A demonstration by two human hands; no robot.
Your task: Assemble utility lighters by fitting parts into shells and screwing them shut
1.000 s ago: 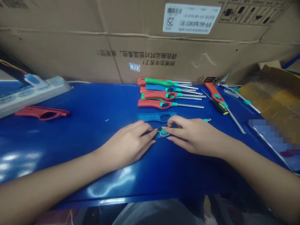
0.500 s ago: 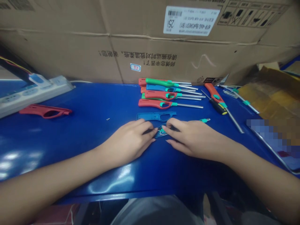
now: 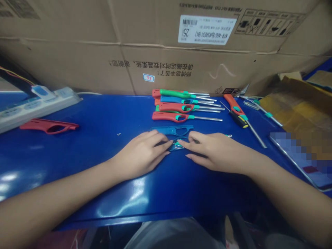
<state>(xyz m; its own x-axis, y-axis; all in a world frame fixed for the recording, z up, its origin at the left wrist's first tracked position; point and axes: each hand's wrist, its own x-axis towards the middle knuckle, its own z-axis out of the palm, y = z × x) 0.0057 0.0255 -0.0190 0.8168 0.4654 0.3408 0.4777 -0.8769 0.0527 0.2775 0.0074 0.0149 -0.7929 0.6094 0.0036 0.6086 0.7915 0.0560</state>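
Note:
Between my hands lies an opened blue lighter body [image 3: 177, 145], with green parts and thin wires showing inside it. My left hand [image 3: 145, 152] is closed on its left end, fingers pinched at the edge. My right hand [image 3: 215, 150] bends over the right end, its index fingertip pressed at the green parts and its thumb lower down. The palm hides most of that end; a metal tip [image 3: 229, 136] shows just beyond the hand. Right behind my hands rests a separate blue shell half [image 3: 172, 130] with a trigger opening.
Several assembled lighters [image 3: 173, 116] are stacked behind. A red shell [image 3: 49, 126] lies left by a white power strip [image 3: 38, 107]. At right are an orange lighter [image 3: 234, 105], a screwdriver [image 3: 238, 118] and a phone-like device [image 3: 298, 159]. Tiny screws [image 3: 118, 134] lie left; a cardboard box [image 3: 90, 65] stands behind.
The camera view has shifted slightly. Both hands stay at the blue lighter body, and my right fingers have moved a little, showing more of the green parts and wires.

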